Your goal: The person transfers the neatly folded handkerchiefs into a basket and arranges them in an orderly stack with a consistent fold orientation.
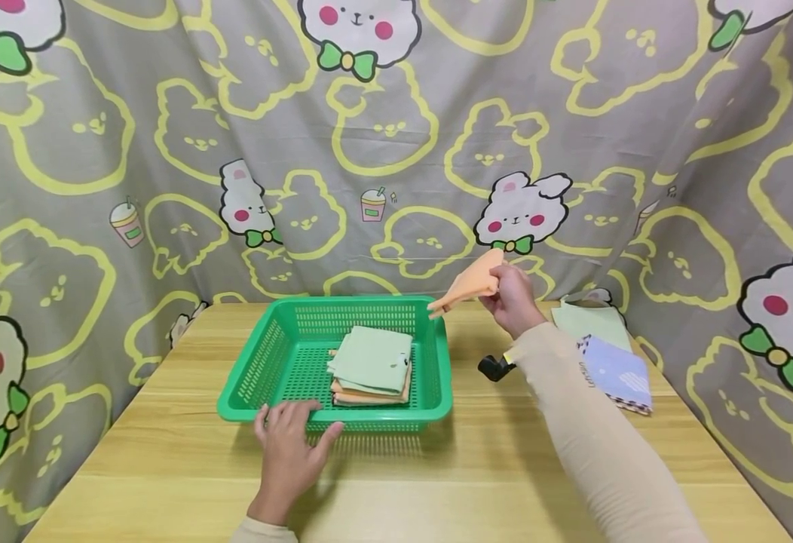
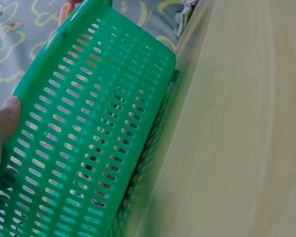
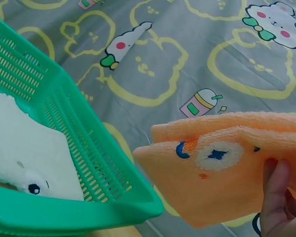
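Note:
A folded orange towel (image 3: 207,173) with an embroidered face is pinched in my right hand (image 1: 513,298), raised beside the back right corner of the green plastic basket (image 1: 335,414). My left hand (image 1: 291,452) rests on the basket's front rim with its fingers spread; in the left wrist view only part of that hand (image 2: 4,123) shows at the rim. Inside the basket, toward its right side, lies a stack of folded towels, a pale green towel (image 1: 372,360) on top and orange towels (image 1: 369,396) under it.
Right of the basket, partly behind my right forearm, lie another pale green towel (image 1: 593,324) and a blue patterned towel (image 1: 616,373). A small black object (image 1: 494,367) shows beside my right wrist. A patterned curtain (image 1: 396,151) hangs behind the wooden table (image 1: 186,483).

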Tool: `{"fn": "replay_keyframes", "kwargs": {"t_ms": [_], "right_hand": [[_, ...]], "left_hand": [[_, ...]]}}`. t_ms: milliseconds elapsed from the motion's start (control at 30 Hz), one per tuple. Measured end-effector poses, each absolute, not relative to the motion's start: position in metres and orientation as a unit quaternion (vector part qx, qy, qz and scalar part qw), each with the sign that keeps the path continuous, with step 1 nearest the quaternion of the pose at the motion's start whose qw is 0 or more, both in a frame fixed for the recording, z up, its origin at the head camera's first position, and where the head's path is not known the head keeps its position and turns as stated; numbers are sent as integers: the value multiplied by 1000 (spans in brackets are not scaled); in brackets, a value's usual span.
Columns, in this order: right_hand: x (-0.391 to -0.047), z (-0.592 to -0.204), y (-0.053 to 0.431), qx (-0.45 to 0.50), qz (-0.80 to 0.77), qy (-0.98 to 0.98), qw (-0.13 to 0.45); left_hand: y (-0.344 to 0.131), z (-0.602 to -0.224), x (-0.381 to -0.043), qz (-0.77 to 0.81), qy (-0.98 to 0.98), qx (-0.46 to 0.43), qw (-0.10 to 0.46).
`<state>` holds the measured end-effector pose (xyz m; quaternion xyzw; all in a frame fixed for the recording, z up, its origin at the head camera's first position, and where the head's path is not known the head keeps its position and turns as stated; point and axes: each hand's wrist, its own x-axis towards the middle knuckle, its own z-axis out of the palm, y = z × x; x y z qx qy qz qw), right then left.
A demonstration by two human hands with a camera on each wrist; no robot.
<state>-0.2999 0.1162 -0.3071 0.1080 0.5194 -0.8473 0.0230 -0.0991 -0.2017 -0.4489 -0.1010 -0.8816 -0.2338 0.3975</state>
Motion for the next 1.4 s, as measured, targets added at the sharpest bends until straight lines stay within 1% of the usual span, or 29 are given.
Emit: {"fn": "replay_keyframes", "kwargs": {"t_ms": [367,1000,1400], "right_hand": [[-298,-309,103,78,-851,518,36],[-295,-313,85,63,-860,504,58],[-294,-318,78,63,-855,513,53]], "left_hand": [[-201,-448,-99,-233,-879,-102,403],[-201,-450,-100,-233,-881,-101,400],[-201,-448,-99,-238,-881,-102,397]]}}
